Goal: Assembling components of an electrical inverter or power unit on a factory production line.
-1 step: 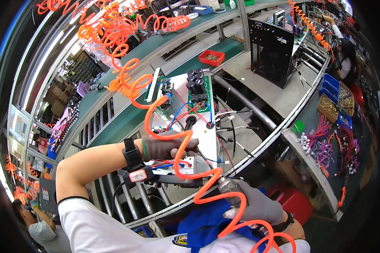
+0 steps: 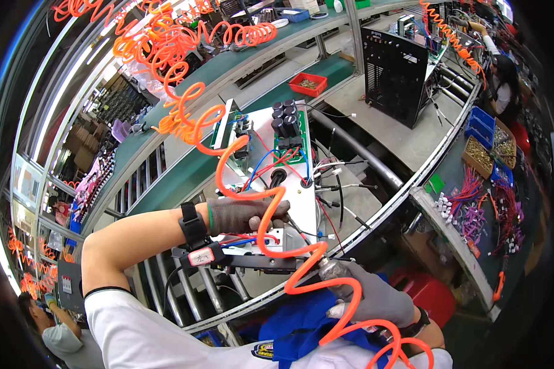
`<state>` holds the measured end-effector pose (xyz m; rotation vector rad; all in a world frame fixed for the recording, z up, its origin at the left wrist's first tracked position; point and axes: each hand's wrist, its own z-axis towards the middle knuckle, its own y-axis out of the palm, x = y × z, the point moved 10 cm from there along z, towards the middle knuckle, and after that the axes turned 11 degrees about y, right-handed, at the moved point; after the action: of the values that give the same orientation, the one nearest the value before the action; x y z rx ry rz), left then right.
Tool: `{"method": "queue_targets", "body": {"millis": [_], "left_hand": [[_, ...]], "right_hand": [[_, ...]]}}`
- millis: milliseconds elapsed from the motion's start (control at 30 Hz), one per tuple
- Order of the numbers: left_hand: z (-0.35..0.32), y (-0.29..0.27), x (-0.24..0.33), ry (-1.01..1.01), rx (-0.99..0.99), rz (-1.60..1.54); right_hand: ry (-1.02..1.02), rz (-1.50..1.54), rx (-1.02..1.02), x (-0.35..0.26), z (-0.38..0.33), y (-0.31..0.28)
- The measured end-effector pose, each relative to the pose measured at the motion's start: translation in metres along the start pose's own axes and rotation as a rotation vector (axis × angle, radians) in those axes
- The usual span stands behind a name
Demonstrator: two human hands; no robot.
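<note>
My left hand (image 2: 237, 215), in a grey glove, reaches across an open electrical unit with a white panel (image 2: 295, 203). Its fingers are closed near the tip of a thin driver shaft; what they pinch is too small to make out. In the lower right my right hand (image 2: 375, 296), also gloved, grips an air screwdriver (image 2: 333, 269), its shaft slanting up toward my left fingers. An orange coiled hose (image 2: 268, 215) passes in front of both hands. Black capacitors (image 2: 285, 118) on a green board and red and blue wires sit on the unit's far side.
Metal rollers (image 2: 191, 292) run under the unit. A black-cased unit (image 2: 395, 74) stands at the far right. Beyond the unit is a red bin of small parts (image 2: 308, 84). Blue trays (image 2: 481, 128) and wire bundles (image 2: 468, 209) lie on the right bench. Co-workers are at both sides.
The coiled hose has swung slightly to the right. Both my hands and the unit stay in place.
</note>
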<state>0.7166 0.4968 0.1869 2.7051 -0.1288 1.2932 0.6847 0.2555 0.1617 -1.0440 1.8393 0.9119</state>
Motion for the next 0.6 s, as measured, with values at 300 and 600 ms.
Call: {"method": "queue_targets", "body": {"millis": [300, 600], "left_hand": [[0.002, -0.002, -0.006, 0.004, 0.003, -0.019], [0.000, 0.010, 0.014, 0.244, -0.106, 0.158]], "right_hand": [[0.086, 0.073, -0.021, 0.002, 0.002, 0.004], [0.143, -0.050, 0.052, -0.008, 0.001, 0.003]]}}
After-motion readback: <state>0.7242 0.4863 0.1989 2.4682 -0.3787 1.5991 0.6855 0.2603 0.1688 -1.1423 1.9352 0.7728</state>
